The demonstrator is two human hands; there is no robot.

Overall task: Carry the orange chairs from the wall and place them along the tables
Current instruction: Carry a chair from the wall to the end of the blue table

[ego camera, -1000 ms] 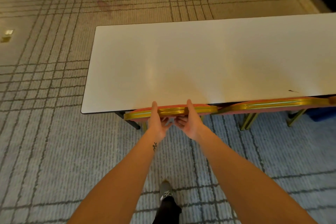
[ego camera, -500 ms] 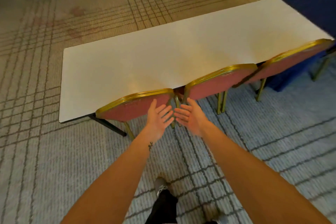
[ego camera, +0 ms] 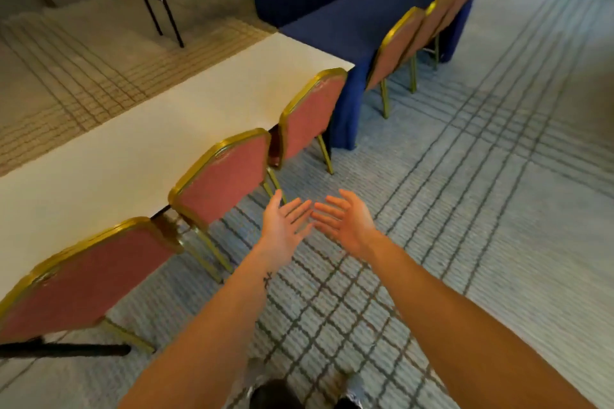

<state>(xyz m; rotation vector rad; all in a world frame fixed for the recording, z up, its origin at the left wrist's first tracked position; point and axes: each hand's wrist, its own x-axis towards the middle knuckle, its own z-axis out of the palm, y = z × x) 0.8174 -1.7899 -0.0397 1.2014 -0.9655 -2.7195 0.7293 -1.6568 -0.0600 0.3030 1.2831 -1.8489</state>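
Both released now | left hand (ego camera: 285, 226) | right hand (ego camera: 346, 225) | off orange chair (ego camera: 83, 279)

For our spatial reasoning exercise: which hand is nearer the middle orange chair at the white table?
Left. The left hand hovers open just right of the middle orange chair, not touching. The right hand is open farther out, over the carpet.

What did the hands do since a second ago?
The left hand and right hand let go of the top of the leftmost orange chair and drew back, open above the carpet. That chair stayed against the white table.
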